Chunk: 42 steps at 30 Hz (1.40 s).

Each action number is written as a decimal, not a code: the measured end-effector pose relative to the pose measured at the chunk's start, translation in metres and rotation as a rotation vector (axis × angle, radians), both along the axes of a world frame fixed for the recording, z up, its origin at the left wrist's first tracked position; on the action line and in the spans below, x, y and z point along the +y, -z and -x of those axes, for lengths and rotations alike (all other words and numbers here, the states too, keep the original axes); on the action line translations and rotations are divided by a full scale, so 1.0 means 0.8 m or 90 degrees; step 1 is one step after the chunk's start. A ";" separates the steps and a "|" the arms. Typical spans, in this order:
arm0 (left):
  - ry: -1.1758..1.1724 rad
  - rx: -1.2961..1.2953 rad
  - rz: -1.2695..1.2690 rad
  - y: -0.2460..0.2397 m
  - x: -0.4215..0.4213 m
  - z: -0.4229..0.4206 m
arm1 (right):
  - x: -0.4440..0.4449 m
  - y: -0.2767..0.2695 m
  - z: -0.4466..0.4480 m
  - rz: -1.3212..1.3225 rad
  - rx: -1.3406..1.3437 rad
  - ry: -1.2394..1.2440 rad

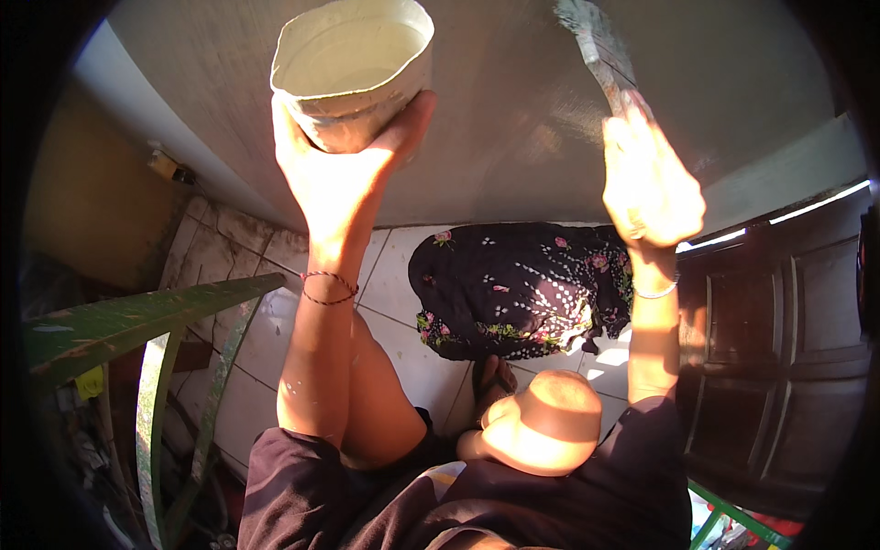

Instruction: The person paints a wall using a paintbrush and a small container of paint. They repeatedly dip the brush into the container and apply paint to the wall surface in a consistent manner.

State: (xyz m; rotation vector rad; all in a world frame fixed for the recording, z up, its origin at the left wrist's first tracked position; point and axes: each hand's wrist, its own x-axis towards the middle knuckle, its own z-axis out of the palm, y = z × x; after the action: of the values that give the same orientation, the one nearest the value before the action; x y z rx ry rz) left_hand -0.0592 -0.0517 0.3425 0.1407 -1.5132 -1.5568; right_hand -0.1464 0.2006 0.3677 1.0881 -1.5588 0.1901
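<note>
My left hand [344, 172] grips a paint-smeared plastic container [364, 113] from below and behind, its cut rim uneven. Pale liquid, which looks like paint, shows inside it. In my right hand [650, 179] is a paintbrush [601, 55] held by its handle, with the whitish bristle end pointing up and away from me. The brush lies in front of a grey wall [495, 103] with streaky marks and a lighter wet-looking patch. Whether the bristles touch the wall I cannot tell. Both arms reach forward, well apart.
A dark floral cloth [509, 289] lies bunched on the white tiled floor [399, 344] against the wall. A worn green frame [158, 316] stands close on my left. At right is a dark panelled wooden door [746, 323]. An electrical fitting [168, 165] sits on the left wall.
</note>
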 end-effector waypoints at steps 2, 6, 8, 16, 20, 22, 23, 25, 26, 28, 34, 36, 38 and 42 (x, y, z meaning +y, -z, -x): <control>0.017 -0.013 0.004 0.001 -0.001 -0.003 | -0.004 0.054 0.004 -0.008 -0.057 0.068; -0.002 -0.004 -0.011 -0.005 0.003 0.002 | 0.000 0.211 0.012 -0.221 -0.110 0.020; -0.012 -0.018 0.000 -0.008 0.004 0.003 | 0.008 0.275 0.008 -0.301 -0.172 -0.023; -0.006 0.000 -0.011 -0.005 -0.002 0.002 | 0.019 0.081 0.032 -0.210 -0.279 -0.010; -0.012 -0.008 -0.002 0.003 -0.006 -0.002 | 0.002 0.022 0.004 -0.021 -0.018 0.020; 0.000 -0.004 -0.016 0.000 -0.002 0.000 | 0.005 0.061 0.002 -0.032 -0.122 0.055; 0.009 -0.002 -0.025 -0.005 0.004 0.003 | 0.010 0.089 0.007 -0.065 -0.130 0.049; 0.010 -0.008 -0.017 -0.003 0.005 0.003 | 0.010 0.168 0.021 -0.148 -0.123 -0.007; 0.004 -0.007 -0.007 -0.001 0.003 0.001 | 0.010 0.211 0.019 -0.185 -0.141 -0.010; -0.002 -0.003 -0.002 -0.002 0.005 0.004 | 0.018 0.274 0.010 -0.247 -0.205 -0.030; -0.064 -0.027 0.016 0.001 -0.004 0.001 | 0.021 0.231 0.025 -0.306 -0.372 -0.039; -0.049 -0.024 -0.006 0.004 -0.005 0.004 | 0.027 0.143 0.045 -0.222 -0.416 -0.070; -0.017 -0.007 -0.026 0.008 0.006 0.014 | 0.053 0.056 0.060 -0.113 -0.451 -0.086; -0.020 -0.036 0.005 0.009 -0.010 0.004 | 0.017 -0.111 0.027 -0.079 -0.152 -0.088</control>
State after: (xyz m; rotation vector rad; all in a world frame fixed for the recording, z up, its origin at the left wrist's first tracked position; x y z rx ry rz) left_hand -0.0623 -0.0595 0.3354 0.2046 -1.5544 -1.5332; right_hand -0.1676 0.2143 0.4567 1.3101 -1.7260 0.3316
